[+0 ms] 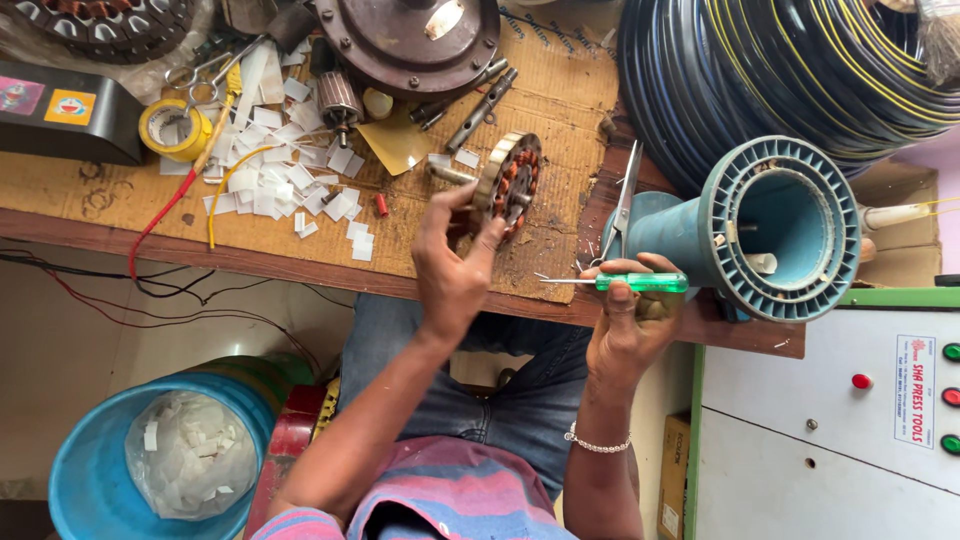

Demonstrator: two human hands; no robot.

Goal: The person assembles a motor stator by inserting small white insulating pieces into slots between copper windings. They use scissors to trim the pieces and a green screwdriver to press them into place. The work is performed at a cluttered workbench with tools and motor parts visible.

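Note:
My left hand [452, 265] grips a round motor stator [508, 183] with copper windings, held on edge over the cardboard-covered bench [560, 120]. My right hand [628, 318] holds a green-handled screwdriver [640, 283]; its thin metal shaft points left toward the stator, a short gap away. A beaded bracelet is on my right wrist.
A teal wire spool [770, 225] and scissors [622, 205] lie right of the stator. White paper slips [275, 170], a yellow tape roll [172, 128], a motor housing [410, 40] and bolts sit behind. Cable coil [790, 70] at back right; control box [830, 420] and blue bucket [90, 470] below.

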